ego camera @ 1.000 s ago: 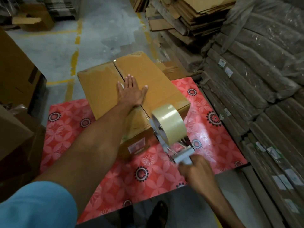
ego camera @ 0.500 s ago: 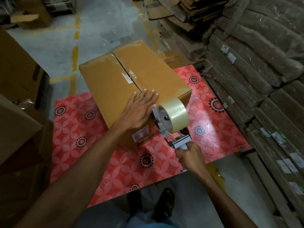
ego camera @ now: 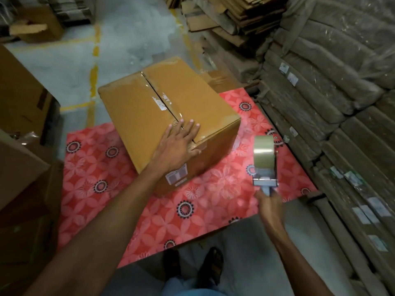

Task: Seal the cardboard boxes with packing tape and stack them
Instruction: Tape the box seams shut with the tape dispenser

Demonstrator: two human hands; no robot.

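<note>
A brown cardboard box point(ego camera: 136, 116) stands on a red flowered mat point(ego camera: 102, 174), its top flaps closed and clear tape shining along the centre seam. My left hand point(ego camera: 178, 144) lies flat on the near edge of the top, fingers spread over the seam's end. My right hand point(ego camera: 270, 202) grips the handle of a tape dispenser point(ego camera: 265, 161) carrying a roll of clear tape. The dispenser hangs over the mat to the right of the box, apart from it.
Wrapped bundles of flat cardboard point(ego camera: 333, 107) are piled high along the right. Larger brown boxes point(ego camera: 19, 159) stand at the left. Loose flattened cartons point(ego camera: 233, 20) lie at the back. Grey floor with yellow lines point(ego camera: 94, 67) extends behind the box. My feet point(ego camera: 211, 265) are by the mat's near edge.
My left hand slid from the middle of the top back to its near edge. The tape dispenser left the box's front face and moved right, away from the box.
</note>
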